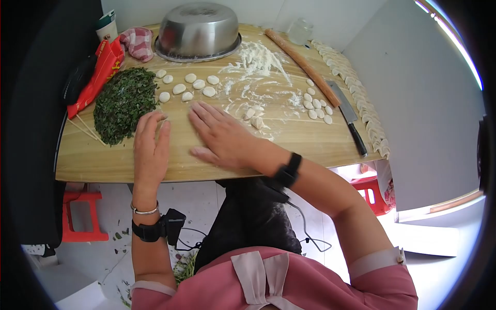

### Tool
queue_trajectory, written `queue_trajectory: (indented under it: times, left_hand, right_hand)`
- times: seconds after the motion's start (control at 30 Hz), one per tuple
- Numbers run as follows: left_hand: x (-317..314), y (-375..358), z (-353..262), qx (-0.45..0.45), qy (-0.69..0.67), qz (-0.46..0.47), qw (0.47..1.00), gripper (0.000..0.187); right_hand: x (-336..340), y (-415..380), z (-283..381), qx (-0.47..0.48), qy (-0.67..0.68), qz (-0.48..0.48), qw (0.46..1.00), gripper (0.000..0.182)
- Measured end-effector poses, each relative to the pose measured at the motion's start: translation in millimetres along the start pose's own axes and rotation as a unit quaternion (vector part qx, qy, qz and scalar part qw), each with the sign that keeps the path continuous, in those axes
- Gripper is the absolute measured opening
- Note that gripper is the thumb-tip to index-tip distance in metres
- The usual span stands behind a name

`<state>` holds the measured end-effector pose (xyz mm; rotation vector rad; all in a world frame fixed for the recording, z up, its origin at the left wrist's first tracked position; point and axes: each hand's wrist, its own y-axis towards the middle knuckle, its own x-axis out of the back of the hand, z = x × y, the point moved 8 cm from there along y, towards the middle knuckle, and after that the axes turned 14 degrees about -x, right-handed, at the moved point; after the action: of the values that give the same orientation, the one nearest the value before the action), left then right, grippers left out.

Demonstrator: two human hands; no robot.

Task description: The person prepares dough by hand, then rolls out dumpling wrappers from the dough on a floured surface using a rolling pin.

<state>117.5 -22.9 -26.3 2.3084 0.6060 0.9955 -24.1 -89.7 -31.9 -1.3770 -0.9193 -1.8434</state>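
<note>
My right hand is over the wooden table, fingers stretched out and thumb apart, a little blurred. Nothing shows in its grip. Beside the heap of chopped green leaves is my left hand, its fingers loosely bent and the thumb apart, with no object visible in it. Beyond both hands lie several flattened dough pieces. To the right of my right hand are a few dough lumps dusted with flour. A further group of small dough pieces sits near the rolling pin.
An upturned metal basin stands at the back, with loose flour beside it. On the right lie a knife and a row of folded dumplings along the edge. A red packet, checked cloth and glass jar also stand about.
</note>
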Motion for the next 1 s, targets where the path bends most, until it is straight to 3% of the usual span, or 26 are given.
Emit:
queue_trajectory:
  times: [0.07, 0.1, 0.2, 0.27, 0.37, 0.5, 0.57, 0.7, 0.77, 0.8, 0.87, 0.9, 0.97, 1.0]
  left_hand:
    - [1, 2, 1, -0.003, -0.001, 0.002, 1.000, 0.025]
    - [2, 2, 0, -0.013, 0.003, 0.000, 1.000, 0.025]
    - [0, -1, 1, -0.013, 0.008, -0.010, 1.000, 0.023]
    - [-2, -2, 3, -0.007, 0.012, -0.012, 1.000, 0.022]
    - [-3, -3, 4, -0.006, -0.004, -0.015, 1.000, 0.021]
    - [-1, -1, 1, -0.026, -0.004, -0.020, 0.999, 0.023]
    - [-1, -1, -1, -0.026, -0.007, -0.018, 0.999, 0.023]
    - [0, 0, -1, -0.019, -0.010, -0.024, 0.999, 0.023]
    - [0, -1, 0, -0.020, -0.008, -0.025, 0.999, 0.023]
    - [0, -1, 1, -0.024, -0.009, -0.026, 0.999, 0.023]
    - [0, -1, 0, -0.028, -0.011, -0.024, 0.999, 0.023]
    - [0, -1, 0, -0.024, -0.018, -0.025, 0.999, 0.023]
    - [1, -1, 0, -0.019, -0.025, -0.026, 0.999, 0.023]
    - [1, -1, 0, -0.021, -0.018, -0.025, 0.999, 0.022]
  right_hand:
    - [13, 21, 8, 0.055, -0.045, -0.090, 0.993, 0.065]
    - [21, 24, 4, 0.055, -0.047, -0.088, 0.993, 0.065]
    - [81, 14, -31, -0.060, 0.040, -0.141, 0.987, 0.042]
    - [94, -6, -79, -0.170, 0.061, -0.086, 0.980, 0.035]
    - [87, -35, -108, -0.204, 0.114, 0.005, 0.972, 0.031]
    - [65, -47, -95, -0.144, 0.145, 0.026, 0.979, 0.031]
    - [61, -45, -90, -0.126, 0.051, -0.016, 0.991, 0.031]
    - [53, -44, -91, -0.120, 0.025, 0.002, 0.992, 0.030]
    - [52, -48, -98, -0.193, 0.275, 0.030, 0.941, 0.027]
    - [46, -48, -98, -0.193, 0.274, 0.031, 0.942, 0.027]
    - [36, -51, -96, -0.152, 0.403, 0.019, 0.903, 0.024]
    - [36, -54, -94, -0.153, 0.404, 0.019, 0.902, 0.024]
    - [47, -60, -88, -0.127, 0.216, -0.024, 0.968, 0.024]
    - [48, -62, -89, -0.126, 0.216, -0.022, 0.968, 0.024]
